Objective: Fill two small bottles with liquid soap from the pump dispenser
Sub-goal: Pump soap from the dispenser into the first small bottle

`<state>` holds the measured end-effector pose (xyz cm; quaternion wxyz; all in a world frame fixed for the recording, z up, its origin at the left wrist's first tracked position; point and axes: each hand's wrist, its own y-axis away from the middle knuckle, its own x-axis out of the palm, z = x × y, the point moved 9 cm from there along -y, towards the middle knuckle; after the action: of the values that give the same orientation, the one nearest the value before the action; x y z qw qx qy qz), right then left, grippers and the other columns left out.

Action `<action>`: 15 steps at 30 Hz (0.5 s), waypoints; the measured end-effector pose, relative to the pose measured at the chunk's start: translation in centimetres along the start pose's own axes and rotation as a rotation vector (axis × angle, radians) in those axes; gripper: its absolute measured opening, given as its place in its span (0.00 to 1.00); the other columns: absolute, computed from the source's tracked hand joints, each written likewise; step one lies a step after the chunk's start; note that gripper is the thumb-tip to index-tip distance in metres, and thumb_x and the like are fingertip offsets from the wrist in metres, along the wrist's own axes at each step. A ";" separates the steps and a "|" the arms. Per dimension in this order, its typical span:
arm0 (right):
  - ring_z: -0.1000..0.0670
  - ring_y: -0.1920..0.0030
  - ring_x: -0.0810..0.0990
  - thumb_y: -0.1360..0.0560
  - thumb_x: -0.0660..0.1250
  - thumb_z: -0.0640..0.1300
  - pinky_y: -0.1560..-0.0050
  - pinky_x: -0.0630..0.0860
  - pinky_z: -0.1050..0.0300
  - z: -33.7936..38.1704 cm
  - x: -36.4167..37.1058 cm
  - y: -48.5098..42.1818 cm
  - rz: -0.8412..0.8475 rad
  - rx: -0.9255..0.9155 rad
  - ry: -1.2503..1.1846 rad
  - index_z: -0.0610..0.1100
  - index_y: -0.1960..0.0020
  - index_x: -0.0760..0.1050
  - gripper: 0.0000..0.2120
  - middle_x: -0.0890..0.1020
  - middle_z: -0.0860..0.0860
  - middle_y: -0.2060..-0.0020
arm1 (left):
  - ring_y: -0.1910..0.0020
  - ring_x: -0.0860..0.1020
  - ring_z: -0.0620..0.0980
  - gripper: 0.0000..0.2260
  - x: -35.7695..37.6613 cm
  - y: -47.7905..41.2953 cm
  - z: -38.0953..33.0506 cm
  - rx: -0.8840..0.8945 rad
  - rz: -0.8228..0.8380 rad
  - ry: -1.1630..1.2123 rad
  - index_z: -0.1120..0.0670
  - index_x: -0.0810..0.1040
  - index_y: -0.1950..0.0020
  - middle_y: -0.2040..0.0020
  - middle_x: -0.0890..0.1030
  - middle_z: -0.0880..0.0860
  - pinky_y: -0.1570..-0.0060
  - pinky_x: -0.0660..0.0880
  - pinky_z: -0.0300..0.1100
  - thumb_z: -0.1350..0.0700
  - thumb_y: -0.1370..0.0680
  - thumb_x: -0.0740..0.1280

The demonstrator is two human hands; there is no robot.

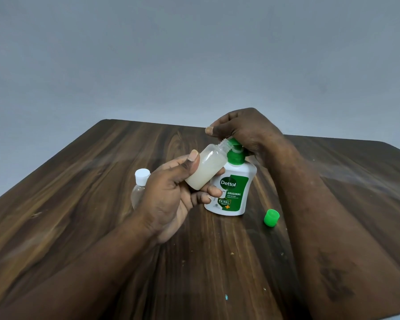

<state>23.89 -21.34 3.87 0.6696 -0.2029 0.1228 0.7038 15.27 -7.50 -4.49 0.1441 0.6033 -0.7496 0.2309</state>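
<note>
Now grips a tilted bottle with left hand, curls right hand over pump dispenser, half-hides a capped bottle; leaves green cap on worktop.

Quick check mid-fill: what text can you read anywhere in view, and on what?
"Dettol": pump dispenser label.
"ORIGINAL": same label, below the logo.
"99.99%": same label, lower.
Other print there: too small to read.
Held bottle, capped bottle, green cap: no text seen.
</note>
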 end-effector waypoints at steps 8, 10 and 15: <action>0.59 0.71 0.79 0.29 0.81 0.48 0.72 0.73 0.66 0.8 -1.1 -0.2 -0.079 -0.064 0.052 0.44 0.55 0.86 0.09 0.84 0.56 0.69 | 0.66 0.82 0.54 0.25 0.4 0.1 0.0 -0.014 0.022 0.013 0.67 0.76 0.33 0.49 0.85 0.65 0.71 0.77 0.38 0.49 0.19 0.62; 0.59 0.71 0.79 0.29 0.81 0.47 0.69 0.74 0.64 0.6 -0.9 -0.3 -0.077 -0.059 0.050 0.44 0.55 0.86 0.08 0.84 0.56 0.70 | 0.66 0.82 0.54 0.25 0.3 0.0 -0.1 -0.012 0.018 0.014 0.67 0.76 0.32 0.49 0.85 0.64 0.71 0.77 0.38 0.48 0.19 0.62; 0.58 0.70 0.80 0.30 0.81 0.46 0.68 0.75 0.62 0.1 -0.4 -0.2 -0.055 -0.029 0.034 0.43 0.54 0.86 0.09 0.85 0.56 0.69 | 0.66 0.82 0.53 0.24 0.0 0.0 0.1 -0.039 0.003 0.009 0.67 0.76 0.32 0.49 0.85 0.64 0.71 0.77 0.38 0.48 0.18 0.62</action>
<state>24.05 -21.64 4.12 0.6838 -0.2275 0.1182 0.6832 15.25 -7.51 -4.62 0.1587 0.5983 -0.7542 0.2191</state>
